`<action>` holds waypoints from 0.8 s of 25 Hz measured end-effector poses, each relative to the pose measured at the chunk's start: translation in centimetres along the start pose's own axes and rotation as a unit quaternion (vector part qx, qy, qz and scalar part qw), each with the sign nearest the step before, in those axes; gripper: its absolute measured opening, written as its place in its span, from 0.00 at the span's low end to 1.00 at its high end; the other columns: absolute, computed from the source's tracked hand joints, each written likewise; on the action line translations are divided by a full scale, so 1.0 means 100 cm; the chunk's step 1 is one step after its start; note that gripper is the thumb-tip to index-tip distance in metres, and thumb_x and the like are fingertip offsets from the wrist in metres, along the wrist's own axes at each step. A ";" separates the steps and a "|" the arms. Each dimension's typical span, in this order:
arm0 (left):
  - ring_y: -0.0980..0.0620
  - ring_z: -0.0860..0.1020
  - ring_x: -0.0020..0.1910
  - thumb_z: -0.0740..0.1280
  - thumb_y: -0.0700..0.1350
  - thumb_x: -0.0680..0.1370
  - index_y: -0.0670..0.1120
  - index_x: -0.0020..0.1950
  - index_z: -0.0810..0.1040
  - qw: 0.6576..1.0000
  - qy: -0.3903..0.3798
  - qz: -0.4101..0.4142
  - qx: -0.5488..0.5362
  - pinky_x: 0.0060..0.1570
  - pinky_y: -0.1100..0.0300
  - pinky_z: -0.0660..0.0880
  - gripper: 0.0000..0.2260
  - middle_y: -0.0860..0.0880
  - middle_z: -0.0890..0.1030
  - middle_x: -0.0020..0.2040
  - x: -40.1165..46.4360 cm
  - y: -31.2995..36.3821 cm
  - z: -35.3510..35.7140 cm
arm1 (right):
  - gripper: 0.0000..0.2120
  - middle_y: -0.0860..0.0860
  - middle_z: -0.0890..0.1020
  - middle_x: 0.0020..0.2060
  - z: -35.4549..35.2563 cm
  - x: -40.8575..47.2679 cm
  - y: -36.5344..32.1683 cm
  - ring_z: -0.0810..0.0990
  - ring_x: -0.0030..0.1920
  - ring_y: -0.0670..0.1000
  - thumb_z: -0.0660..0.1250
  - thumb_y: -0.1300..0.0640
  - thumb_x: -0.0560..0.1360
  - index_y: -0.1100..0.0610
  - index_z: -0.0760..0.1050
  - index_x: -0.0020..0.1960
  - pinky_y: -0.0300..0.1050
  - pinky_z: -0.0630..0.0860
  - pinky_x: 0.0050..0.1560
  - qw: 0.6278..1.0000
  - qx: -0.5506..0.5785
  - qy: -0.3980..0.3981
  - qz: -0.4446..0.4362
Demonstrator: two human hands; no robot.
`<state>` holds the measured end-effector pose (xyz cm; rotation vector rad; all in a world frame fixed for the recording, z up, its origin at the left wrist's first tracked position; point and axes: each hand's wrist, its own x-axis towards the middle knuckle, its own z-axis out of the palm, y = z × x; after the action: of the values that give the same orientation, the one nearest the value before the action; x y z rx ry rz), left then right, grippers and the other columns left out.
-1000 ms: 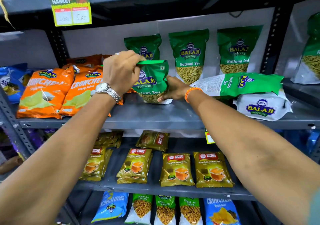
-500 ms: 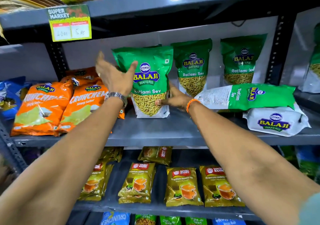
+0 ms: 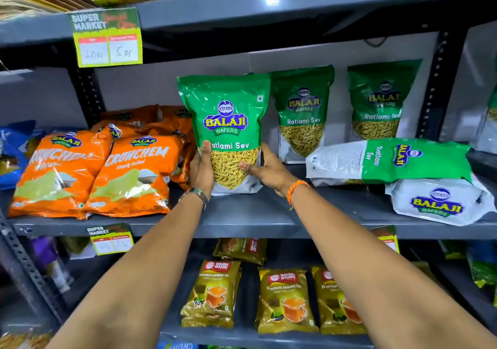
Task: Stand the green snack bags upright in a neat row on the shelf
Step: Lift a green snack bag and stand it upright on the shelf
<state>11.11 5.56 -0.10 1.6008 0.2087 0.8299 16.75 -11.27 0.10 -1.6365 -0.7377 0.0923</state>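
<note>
On the middle shelf we hold a green snack bag upright between both hands, its base resting on the grey board. Our left hand cups the bag's lower left edge, fingers loosely curled behind it and the thumb lying up the front beside the clear window of yellow sev; a metal watch sits on that wrist. Our right hand cradles the lower right corner, thumb pressed across the front, fingers tucked behind, with an orange band at the wrist. Neither hand is closed tight; each is half-curled around the bag's side.

Just to the right and further back, two more green bags stand upright against the rear wall: the second bag close beside the one we hold, the third bag a little apart from it. In front of those, a fourth bag lies flat on its side, and its right end rests on a white-backed bag lying at the shelf's front edge.

To the left, orange chip bags lean in a loose pile, the nearest touching our left hand's back. A price tag hangs from the shelf above. Below, gold tea packets lie in a row.
</note>
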 end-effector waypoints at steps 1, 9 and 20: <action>0.52 0.80 0.57 0.56 0.63 0.83 0.54 0.63 0.76 1.000 0.005 0.005 0.012 0.66 0.51 0.74 0.19 0.54 0.82 0.56 -0.002 0.000 -0.003 | 0.26 0.52 0.80 0.62 0.003 -0.004 -0.001 0.78 0.65 0.53 0.74 0.58 0.74 0.52 0.66 0.68 0.55 0.72 0.72 1.000 -0.003 0.005 -0.002; 0.52 0.76 0.44 0.54 0.66 0.82 0.53 0.58 0.78 0.992 0.054 0.068 0.092 0.52 0.54 0.74 0.22 0.58 0.79 0.41 -0.028 -0.003 -0.044 | 0.36 0.53 0.76 0.71 0.030 -0.034 -0.019 0.73 0.71 0.53 0.74 0.53 0.74 0.53 0.60 0.76 0.53 0.70 0.73 0.999 -0.031 -0.020 -0.011; 0.47 0.77 0.45 0.52 0.69 0.80 0.45 0.64 0.78 0.980 0.127 0.046 0.146 0.50 0.55 0.69 0.32 0.50 0.80 0.45 -0.060 0.014 -0.049 | 0.36 0.56 0.74 0.72 0.032 -0.058 -0.044 0.72 0.72 0.54 0.73 0.55 0.75 0.57 0.58 0.76 0.52 0.68 0.74 0.996 -0.076 -0.049 0.019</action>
<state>3.32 5.64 -1.24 1.7843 0.4581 1.1174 8.96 -11.39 1.39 -1.8011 -0.8045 0.1463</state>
